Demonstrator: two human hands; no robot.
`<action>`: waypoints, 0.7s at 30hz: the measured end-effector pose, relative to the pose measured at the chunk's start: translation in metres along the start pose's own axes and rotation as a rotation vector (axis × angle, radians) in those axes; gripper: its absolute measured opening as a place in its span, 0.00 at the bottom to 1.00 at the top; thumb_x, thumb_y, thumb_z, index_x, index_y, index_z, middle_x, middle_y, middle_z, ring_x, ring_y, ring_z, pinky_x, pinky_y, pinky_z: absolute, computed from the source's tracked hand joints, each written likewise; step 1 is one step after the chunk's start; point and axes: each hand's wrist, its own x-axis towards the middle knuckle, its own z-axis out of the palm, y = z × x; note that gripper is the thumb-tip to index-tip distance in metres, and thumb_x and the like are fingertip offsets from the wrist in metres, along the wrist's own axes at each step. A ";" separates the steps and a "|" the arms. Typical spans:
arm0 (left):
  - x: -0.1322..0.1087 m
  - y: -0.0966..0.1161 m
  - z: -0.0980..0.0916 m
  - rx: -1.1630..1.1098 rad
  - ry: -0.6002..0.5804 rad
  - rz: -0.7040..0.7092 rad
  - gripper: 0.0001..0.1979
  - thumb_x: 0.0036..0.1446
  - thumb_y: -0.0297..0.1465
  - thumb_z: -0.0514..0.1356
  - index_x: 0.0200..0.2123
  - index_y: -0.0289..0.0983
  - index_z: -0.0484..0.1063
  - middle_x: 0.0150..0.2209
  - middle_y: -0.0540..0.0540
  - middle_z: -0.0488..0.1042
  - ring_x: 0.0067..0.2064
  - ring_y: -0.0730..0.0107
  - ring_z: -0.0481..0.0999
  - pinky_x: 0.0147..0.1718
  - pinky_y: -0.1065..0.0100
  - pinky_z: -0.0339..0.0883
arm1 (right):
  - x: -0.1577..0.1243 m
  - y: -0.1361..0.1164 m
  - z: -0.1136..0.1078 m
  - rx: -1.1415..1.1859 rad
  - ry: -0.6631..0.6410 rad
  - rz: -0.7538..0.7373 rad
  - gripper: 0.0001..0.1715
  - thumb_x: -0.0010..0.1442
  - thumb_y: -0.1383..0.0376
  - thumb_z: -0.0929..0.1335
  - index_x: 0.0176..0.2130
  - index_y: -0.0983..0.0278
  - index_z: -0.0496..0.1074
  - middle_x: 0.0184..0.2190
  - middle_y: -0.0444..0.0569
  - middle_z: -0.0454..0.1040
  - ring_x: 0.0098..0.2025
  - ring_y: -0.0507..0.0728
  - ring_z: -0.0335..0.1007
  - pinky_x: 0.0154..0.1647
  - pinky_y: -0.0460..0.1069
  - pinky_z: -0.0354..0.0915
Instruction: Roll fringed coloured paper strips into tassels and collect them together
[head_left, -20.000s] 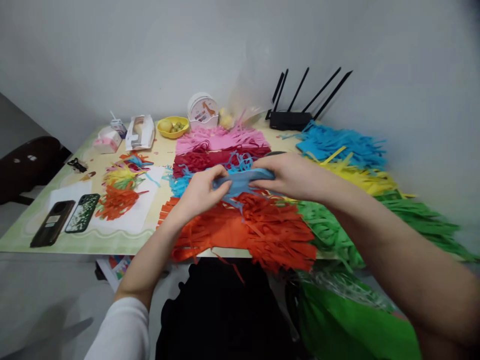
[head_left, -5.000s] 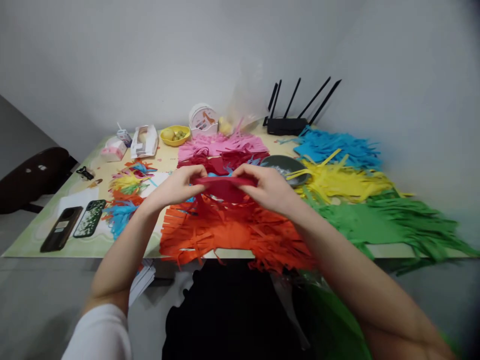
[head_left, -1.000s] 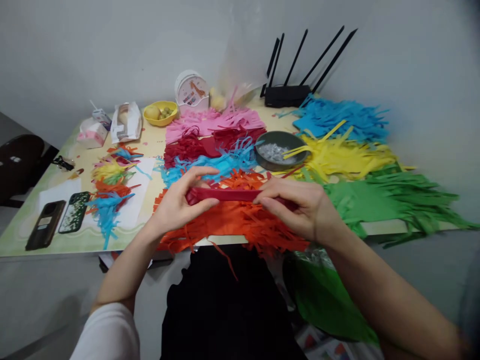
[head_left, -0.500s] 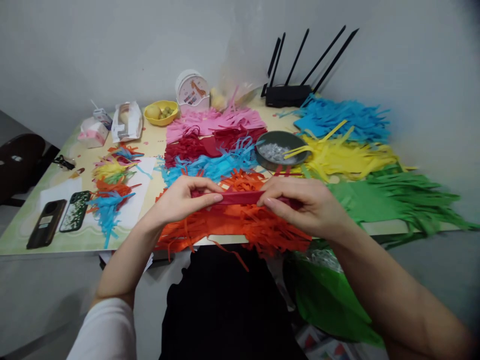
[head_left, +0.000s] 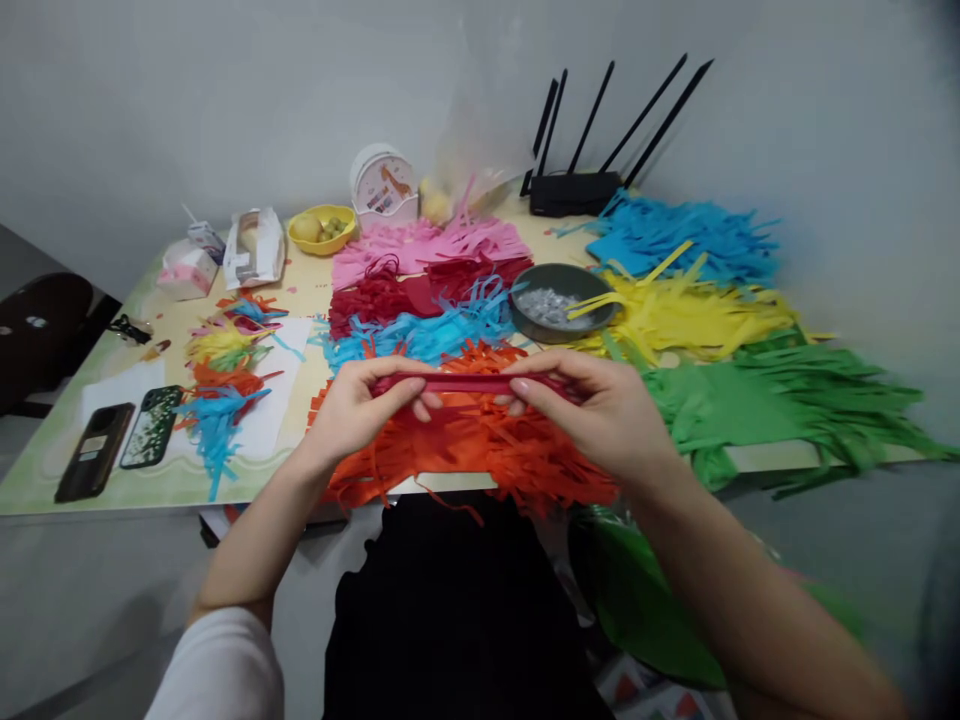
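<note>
Between my hands a narrow folded strip of dark red tissue paper (head_left: 469,384) stretches level above the table's front part. My left hand (head_left: 375,408) pinches its left end between thumb and fingers. At the other end, my right hand (head_left: 581,402) holds it in a similar pinch. Just beneath lies a pile of orange fringed tissue paper (head_left: 450,450), partly hidden by my hands. Behind it are blue fringed paper (head_left: 420,332), dark red fringed paper (head_left: 367,300) and pink fringed paper (head_left: 427,250). A dark round bowl (head_left: 529,325) of small clear pieces stands beyond my right hand.
Yellow fringed paper (head_left: 697,320), green fringed paper (head_left: 735,405) and more blue fringed paper (head_left: 675,240) lie right. A black router (head_left: 574,193) stands behind. Finished-looking tassels (head_left: 225,400), two phones (head_left: 94,450) and a yellow fruit bowl (head_left: 346,240) are left.
The red strip has risen slightly and looks narrower, more tightly folded. My hands have shifted a little, and fingertips now show below the strip.
</note>
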 end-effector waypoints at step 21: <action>-0.002 0.001 -0.003 0.351 0.037 0.129 0.13 0.60 0.34 0.62 0.46 0.34 0.76 0.29 0.46 0.80 0.28 0.73 0.76 0.27 0.74 0.66 | -0.001 0.003 -0.001 -0.219 0.005 -0.291 0.10 0.61 0.68 0.69 0.42 0.60 0.81 0.39 0.48 0.83 0.37 0.55 0.79 0.38 0.48 0.73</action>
